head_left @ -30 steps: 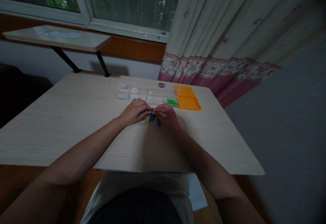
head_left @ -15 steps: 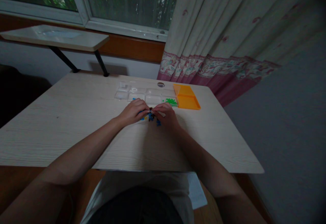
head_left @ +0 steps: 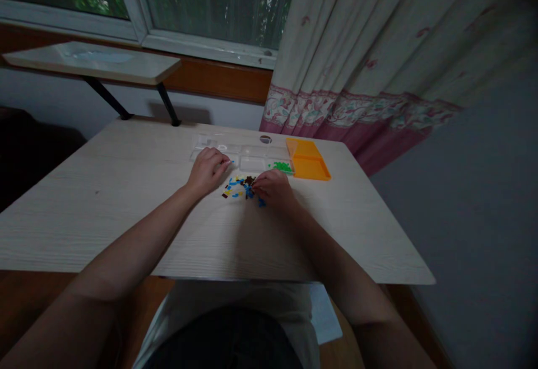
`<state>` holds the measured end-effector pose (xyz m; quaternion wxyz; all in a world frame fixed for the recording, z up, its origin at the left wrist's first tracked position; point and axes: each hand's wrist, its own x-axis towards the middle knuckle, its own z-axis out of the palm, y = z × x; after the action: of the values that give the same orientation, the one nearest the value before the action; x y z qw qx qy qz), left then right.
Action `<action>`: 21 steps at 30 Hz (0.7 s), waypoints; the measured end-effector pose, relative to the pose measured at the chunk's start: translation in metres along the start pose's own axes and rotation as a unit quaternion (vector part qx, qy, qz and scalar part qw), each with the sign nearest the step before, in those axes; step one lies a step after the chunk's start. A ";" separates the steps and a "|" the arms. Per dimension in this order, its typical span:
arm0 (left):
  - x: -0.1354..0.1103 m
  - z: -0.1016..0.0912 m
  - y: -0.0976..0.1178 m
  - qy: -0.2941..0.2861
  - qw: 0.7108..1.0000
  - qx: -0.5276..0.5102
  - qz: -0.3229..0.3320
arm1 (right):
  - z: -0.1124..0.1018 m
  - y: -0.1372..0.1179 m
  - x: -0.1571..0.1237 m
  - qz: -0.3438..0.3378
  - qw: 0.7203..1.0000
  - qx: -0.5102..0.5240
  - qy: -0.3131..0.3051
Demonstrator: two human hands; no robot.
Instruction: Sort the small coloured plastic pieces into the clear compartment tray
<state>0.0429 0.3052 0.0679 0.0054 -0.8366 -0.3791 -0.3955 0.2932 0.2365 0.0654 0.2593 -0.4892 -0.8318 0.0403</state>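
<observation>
My left hand [head_left: 207,170] hovers over the front left part of a clear compartment tray [head_left: 252,164], its thumb and fingers pinched together. A tiny blue bit [head_left: 232,162] shows by its fingertips; whether it is held or lies in the tray I cannot tell. My right hand [head_left: 275,188] rests at the right side of a pile of small blue, yellow and dark brown pieces [head_left: 239,183]. Its fingers are closed at the pile, and what they pinch is hidden. Some blue pieces [head_left: 261,202] lie just below that hand.
Small green pieces [head_left: 281,166] fill the tray's front right compartment. An orange open case or lid [head_left: 310,159] adjoins the tray's right end. A raised white shelf [head_left: 126,66] stands at the table's back left, and a patterned curtain [head_left: 319,106] hangs behind.
My left hand has moved away from my right hand, up and left to the tray, uncovering the pile's left part. My right hand has stayed nearly in place.
</observation>
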 end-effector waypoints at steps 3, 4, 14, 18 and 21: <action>0.000 0.001 -0.010 0.018 1.000 0.006 -0.024 | -0.004 -0.002 -0.001 -0.031 0.999 -0.003 -0.029; 0.000 0.001 -0.012 0.022 0.999 0.006 -0.032 | -0.005 -0.003 -0.001 -0.038 0.999 -0.003 -0.033; -0.001 0.008 -0.014 0.036 0.998 -0.002 -0.058 | 0.004 -0.009 -0.001 -0.053 0.997 -0.037 -0.043; -0.001 0.008 -0.014 0.033 0.997 -0.010 -0.063 | 0.004 -0.012 -0.001 -0.049 0.997 -0.042 -0.052; -0.001 0.008 -0.014 0.029 0.997 -0.012 -0.069 | 0.004 -0.014 -0.001 -0.048 0.996 -0.048 -0.060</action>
<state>0.0392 0.3170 0.0573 -0.0208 -0.7965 -0.4310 -0.4236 0.2806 0.2289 0.0662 0.1864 -0.4571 -0.8695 0.0172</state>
